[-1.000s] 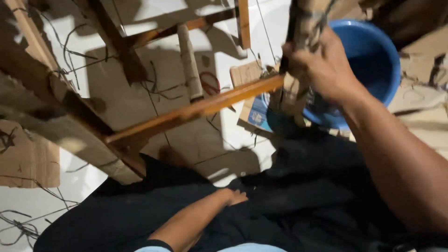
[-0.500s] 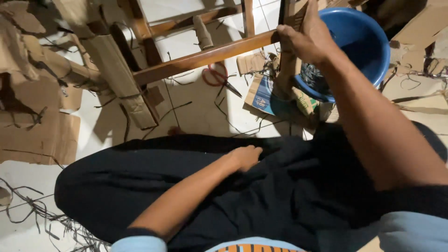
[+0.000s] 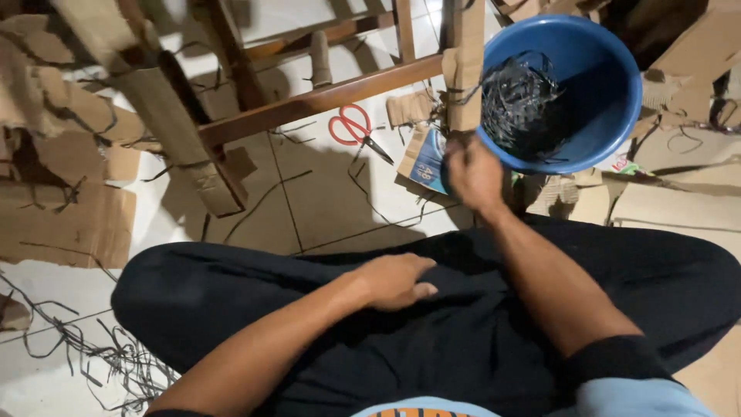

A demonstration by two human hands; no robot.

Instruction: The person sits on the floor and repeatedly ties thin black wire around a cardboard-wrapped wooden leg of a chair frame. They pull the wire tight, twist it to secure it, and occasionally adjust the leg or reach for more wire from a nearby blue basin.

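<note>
1. Head view, the setting: you sit on a pale tiled floor [image 3: 324,193] littered with flat cardboard sheets [image 3: 65,224] at the left and far right, and loose dark strips [image 3: 100,355] at the near left.
2. Head view, your lap: your legs in black trousers [image 3: 432,332] fill the near half of the scene.
3. Head view, left hand: your left hand [image 3: 395,279] rests palm down on your thigh, fingers loosely curled, holding nothing.
4. Head view, right hand: your right hand [image 3: 475,174] is blurred, reaching toward the foot of a cardboard-wrapped wooden leg [image 3: 465,66]. You cannot tell whether the fingers grip anything.
5. Head view, the frame: that leg joins a brown wooden rail [image 3: 316,100] running left across the far middle.
6. Head view, the tub: a blue plastic tub [image 3: 610,85] sits just right of the leg, holding a tangle of black strips [image 3: 525,104].
7. Head view, small things: red-handled scissors [image 3: 355,127] lie on the tiles, left of the leg, beneath the rail.
</note>
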